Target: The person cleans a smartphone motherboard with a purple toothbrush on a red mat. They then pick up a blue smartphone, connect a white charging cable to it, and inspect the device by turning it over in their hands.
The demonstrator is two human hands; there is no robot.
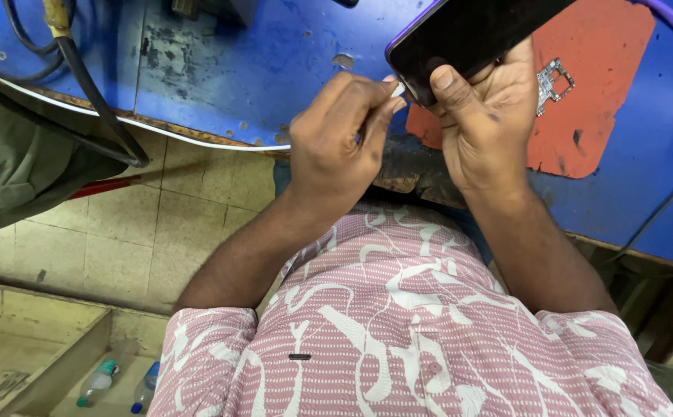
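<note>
My right hand (pixel 487 116) grips a black smartphone (pixel 468 35) with a purple edge, thumb pressed on its lower corner, holding it tilted over the workbench. My left hand (pixel 340 143) pinches a small white tool (pixel 397 89) between thumb and fingers, its tip touching the phone's corner edge. Both hands are raised just above the bench's front edge, over my pink patterned shirt.
The blue workbench (pixel 259 69) carries an orange mat (pixel 599 85) with a small metal bracket (pixel 553 81) on it. Black cables (pixel 97 100) hang off the bench's left side. Tiled floor (pixel 120 232) lies below, with two plastic bottles (pixel 120 382) at bottom left.
</note>
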